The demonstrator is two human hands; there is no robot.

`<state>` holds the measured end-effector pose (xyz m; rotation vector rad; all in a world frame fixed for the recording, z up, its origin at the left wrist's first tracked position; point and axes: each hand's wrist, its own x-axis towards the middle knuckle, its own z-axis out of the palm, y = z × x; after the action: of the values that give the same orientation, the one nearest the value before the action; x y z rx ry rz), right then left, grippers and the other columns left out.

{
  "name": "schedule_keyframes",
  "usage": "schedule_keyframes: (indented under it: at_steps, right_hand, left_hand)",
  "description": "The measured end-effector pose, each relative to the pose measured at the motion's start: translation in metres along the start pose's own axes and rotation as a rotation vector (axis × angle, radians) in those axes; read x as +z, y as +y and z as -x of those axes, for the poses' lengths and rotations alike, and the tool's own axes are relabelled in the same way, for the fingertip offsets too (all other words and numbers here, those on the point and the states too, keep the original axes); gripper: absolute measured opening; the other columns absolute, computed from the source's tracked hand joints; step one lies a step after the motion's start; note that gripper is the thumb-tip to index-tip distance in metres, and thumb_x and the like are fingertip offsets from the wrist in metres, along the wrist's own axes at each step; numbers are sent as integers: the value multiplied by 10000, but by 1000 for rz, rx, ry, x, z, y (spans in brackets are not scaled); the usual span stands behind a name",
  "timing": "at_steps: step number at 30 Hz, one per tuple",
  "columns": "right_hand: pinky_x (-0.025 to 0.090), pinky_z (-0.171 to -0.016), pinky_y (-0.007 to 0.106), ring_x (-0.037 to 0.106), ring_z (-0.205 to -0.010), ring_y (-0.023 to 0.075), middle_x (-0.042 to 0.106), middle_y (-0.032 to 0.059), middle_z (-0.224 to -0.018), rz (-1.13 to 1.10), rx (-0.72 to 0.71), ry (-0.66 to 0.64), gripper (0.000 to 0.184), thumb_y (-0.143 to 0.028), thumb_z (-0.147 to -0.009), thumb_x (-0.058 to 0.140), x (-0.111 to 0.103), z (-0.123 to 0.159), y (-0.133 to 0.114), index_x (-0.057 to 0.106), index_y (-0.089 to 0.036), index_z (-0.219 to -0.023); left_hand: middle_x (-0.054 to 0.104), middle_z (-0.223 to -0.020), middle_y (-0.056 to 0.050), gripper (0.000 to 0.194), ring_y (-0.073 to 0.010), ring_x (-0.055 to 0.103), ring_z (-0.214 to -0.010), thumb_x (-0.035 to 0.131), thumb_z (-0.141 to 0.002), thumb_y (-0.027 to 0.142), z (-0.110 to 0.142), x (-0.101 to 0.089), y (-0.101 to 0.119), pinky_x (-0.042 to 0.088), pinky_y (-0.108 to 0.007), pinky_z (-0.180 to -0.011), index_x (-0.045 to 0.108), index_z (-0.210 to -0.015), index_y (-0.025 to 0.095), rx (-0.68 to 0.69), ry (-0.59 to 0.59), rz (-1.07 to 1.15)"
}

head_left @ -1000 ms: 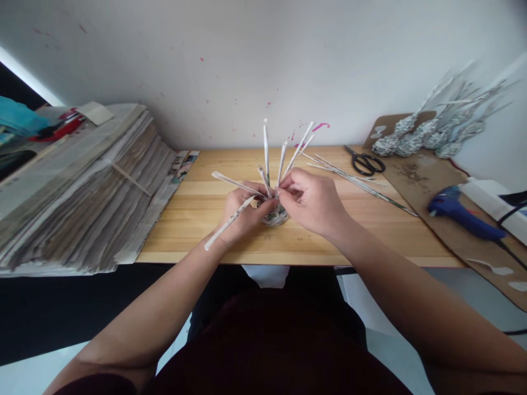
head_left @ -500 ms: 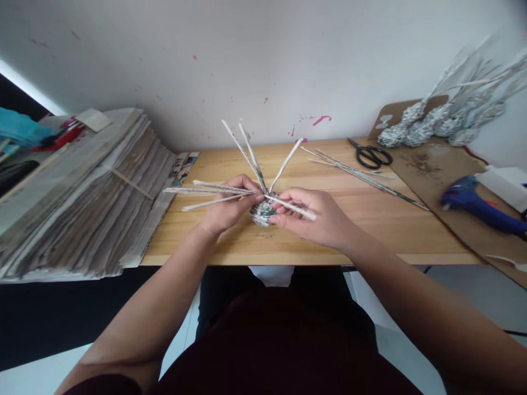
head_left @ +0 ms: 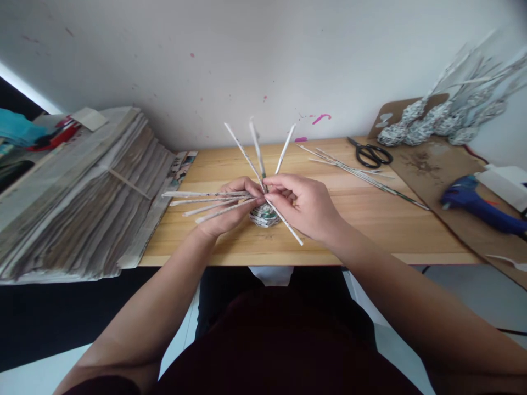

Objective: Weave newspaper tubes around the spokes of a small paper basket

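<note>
A small woven piece of rolled newspaper [head_left: 264, 216] rests on the wooden table [head_left: 370, 219], with several thin paper tubes [head_left: 201, 196] sticking out of it to the left and upward. My left hand [head_left: 230, 208] is closed around its left side, fingers over the tubes that point left. My right hand [head_left: 302, 206] pinches one paper tube [head_left: 288, 226] that slants down toward the table's front edge. Three tubes rise toward the wall between my hands.
A thick stack of newspapers [head_left: 78, 192] fills the left. Loose paper tubes [head_left: 354, 175] and black scissors [head_left: 370, 155] lie at the back right. Finished woven pieces [head_left: 436, 126] and a blue glue gun [head_left: 473, 206] sit on brown cardboard [head_left: 428, 170] at the right.
My right hand has risen and swung the pinched tube from pointing right to slanting down toward me. The tubes on the left fanned out a little lower.
</note>
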<state>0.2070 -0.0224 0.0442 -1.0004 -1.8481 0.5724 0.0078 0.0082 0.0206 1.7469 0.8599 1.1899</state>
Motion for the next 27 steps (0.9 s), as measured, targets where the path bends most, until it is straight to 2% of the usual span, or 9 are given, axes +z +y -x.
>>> schedule_keyframes:
  at_steps: [4,8,12,17,22,27]
  right_hand:
    - [567,-758,313,718,-790,172,777,20,-883,-43,47,13,18,-217,-896,719,5,-2,1,703,-220,-888]
    - [556,-734,313,704,-779,172,740,27,-852,-171,66,-32,67,-270,-933,683,2,-1,8,675,-210,-904]
    - [560,-710,324,698,-764,177,733,31,-837,-353,152,-90,206,-404,-909,736,2,3,19,675,-208,-901]
    - [605,-851,396,747,-922,210,785,67,-980,-518,202,-27,332,-502,-813,839,6,10,24,673,-215,-808]
    - [631,-861,415,770,-987,222,798,91,-1074,-599,213,1,301,-450,-789,870,8,17,24,689,-210,-808]
    - [642,-862,411,771,-991,222,809,80,-1051,-478,208,67,191,-365,-819,844,10,20,24,717,-222,-821]
  left_hand:
    - [735,-848,-46,340,-166,684,-779,846,-813,484,2,1,2,572,-317,-777,667,-792,196,19,-17,-25]
    - [752,-910,-62,329,-181,705,-845,843,-820,449,2,1,1,573,-327,-808,637,-792,194,15,-14,28]
    - [732,-907,-55,324,-172,689,-837,822,-841,436,3,4,-4,564,-320,-801,609,-798,195,33,14,63]
    - [723,-904,-60,253,-193,699,-856,771,-893,404,10,8,-12,570,-336,-812,629,-855,197,12,83,-13]
    - [774,-927,-60,226,-195,731,-849,801,-856,406,12,12,-10,596,-331,-811,717,-909,204,4,156,-58]
    - [788,-858,-51,246,-191,744,-791,830,-819,422,10,14,-7,613,-316,-756,743,-846,193,-6,191,-101]
